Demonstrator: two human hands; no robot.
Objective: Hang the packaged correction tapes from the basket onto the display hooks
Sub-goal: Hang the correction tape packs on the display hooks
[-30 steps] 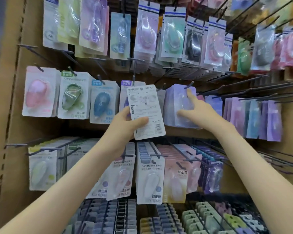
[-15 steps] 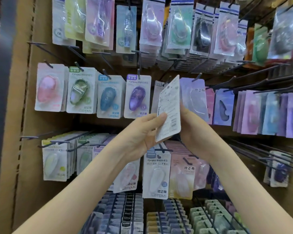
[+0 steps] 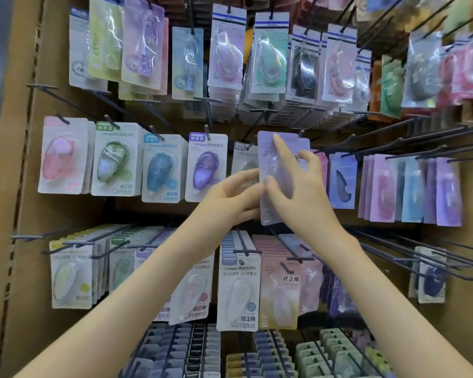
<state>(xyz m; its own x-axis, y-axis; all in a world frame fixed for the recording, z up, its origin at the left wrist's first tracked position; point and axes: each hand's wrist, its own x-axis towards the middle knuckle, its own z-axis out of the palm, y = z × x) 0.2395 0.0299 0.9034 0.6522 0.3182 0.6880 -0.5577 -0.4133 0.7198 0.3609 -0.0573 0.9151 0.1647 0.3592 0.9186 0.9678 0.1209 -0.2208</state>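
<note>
A lavender packaged correction tape [image 3: 277, 170] is held upright, front side toward me, in front of the middle row of hooks. My left hand [image 3: 230, 199] pinches its lower left edge. My right hand [image 3: 298, 184] lies over its front, forefinger stretched up toward the top, thumb at the left edge, the other fingers curled at its right edge. A dark hook tip [image 3: 301, 132] shows just behind the package's top right corner. The basket is out of view.
Rows of hanging packages fill the cardboard display: pink, green, blue and purple packs [image 3: 206, 166] to the left, lavender and blue ones [image 3: 342, 181] to the right. Long bare hooks [image 3: 421, 257] jut out at lower right. Boxed stock [image 3: 260, 358] lies below.
The package has been turned from its white printed back to its lavender front and raised toward the hook. My right hand came round onto its front face.
</note>
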